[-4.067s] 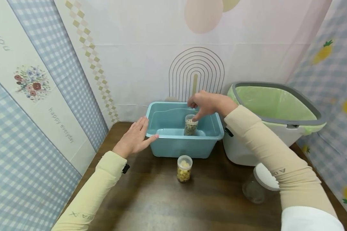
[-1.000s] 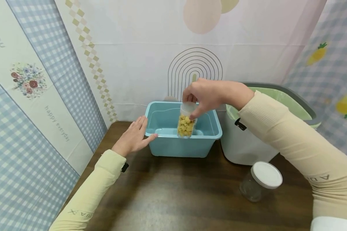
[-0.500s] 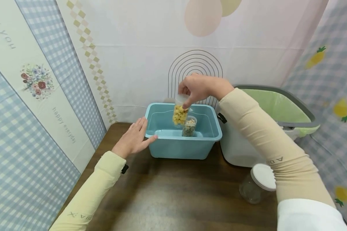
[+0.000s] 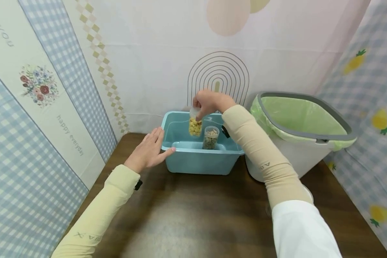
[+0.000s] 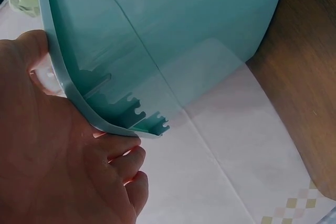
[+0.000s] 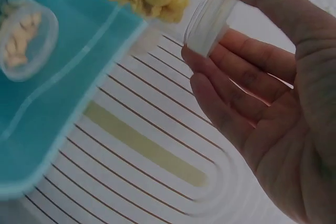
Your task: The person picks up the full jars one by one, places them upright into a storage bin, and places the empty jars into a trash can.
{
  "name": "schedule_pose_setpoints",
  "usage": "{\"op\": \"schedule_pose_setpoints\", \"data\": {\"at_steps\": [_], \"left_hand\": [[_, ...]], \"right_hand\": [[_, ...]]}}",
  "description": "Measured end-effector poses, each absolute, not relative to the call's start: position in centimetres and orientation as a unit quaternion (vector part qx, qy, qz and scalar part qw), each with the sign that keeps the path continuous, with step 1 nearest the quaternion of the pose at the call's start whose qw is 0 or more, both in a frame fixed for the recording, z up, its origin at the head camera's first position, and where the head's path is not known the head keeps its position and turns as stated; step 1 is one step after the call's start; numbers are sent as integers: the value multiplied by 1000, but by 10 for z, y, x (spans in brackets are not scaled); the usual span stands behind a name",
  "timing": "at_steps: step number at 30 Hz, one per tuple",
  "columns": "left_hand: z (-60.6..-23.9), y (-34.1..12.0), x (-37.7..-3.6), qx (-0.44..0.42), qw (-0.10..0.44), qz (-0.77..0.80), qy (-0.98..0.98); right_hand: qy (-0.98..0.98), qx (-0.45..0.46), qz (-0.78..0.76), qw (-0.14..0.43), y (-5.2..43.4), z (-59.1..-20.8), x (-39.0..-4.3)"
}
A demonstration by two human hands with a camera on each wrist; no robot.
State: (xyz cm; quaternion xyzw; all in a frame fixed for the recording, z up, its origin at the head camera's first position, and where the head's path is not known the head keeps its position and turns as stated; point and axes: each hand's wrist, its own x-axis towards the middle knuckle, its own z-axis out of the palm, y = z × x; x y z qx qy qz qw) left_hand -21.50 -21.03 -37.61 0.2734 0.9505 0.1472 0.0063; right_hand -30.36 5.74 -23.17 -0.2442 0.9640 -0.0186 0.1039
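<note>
A clear lidded jar of yellow, popcorn-like pieces (image 4: 195,128) hangs upright in the left part of the light blue plastic tub (image 4: 196,163). My right hand (image 4: 209,103) pinches it near its lid (image 6: 212,22), thumb on one side and fingers on the other. To its right, a second clear jar (image 4: 210,138) with pale and greenish pieces stands inside the tub. My left hand (image 4: 148,150) rests on the tub's left rim, fingers straight along it and thumb over the front corner; the left wrist view shows that hand (image 5: 63,145) against the rim.
A white bin (image 4: 296,154) with a grey rim and green liner stands right of the tub. An empty clear jar with a white lid (image 4: 309,193) is mostly hidden behind my right sleeve. Patterned cloth (image 4: 148,79) hangs behind the brown table (image 4: 187,215).
About four seconds ago the jar of yellow pieces stood on the table while my right hand was at the other jar. Now my right hand has carried it left and down into the tub.
</note>
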Motion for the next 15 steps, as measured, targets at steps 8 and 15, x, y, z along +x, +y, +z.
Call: {"op": "schedule_pose_setpoints", "data": {"at_steps": [8, 15], "left_hand": [[-371, -196, -216, 259, 9, 151, 954], [-368, -182, -216, 254, 7, 149, 956]], "right_hand": [[966, -235, -18, 108, 67, -276, -336], [964, -240, -33, 112, 82, -294, -346]]}}
